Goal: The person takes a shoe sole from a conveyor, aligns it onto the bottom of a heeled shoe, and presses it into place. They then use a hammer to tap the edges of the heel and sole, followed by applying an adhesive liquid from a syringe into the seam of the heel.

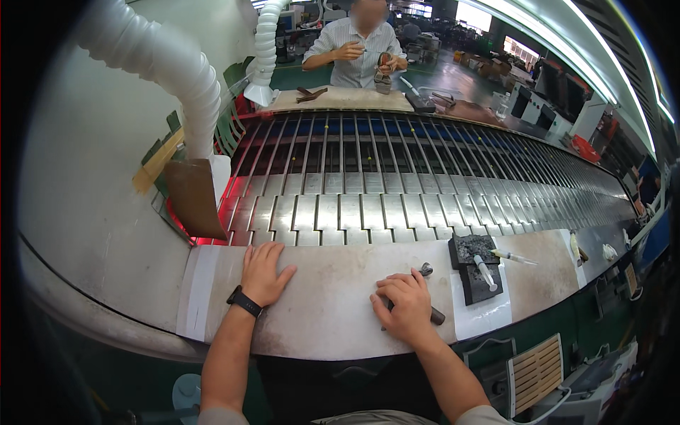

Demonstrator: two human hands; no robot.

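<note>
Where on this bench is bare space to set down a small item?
The widest bare patch lies between the left hand and right hand. Another lies between the white sheet and far-right strip, with one syringe jutting in. Crowded: the tool under the right hand, and the black block.

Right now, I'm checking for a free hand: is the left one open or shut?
Open: the left hand lies palm down on the pale board, fingers extended and thumb apart.
</note>
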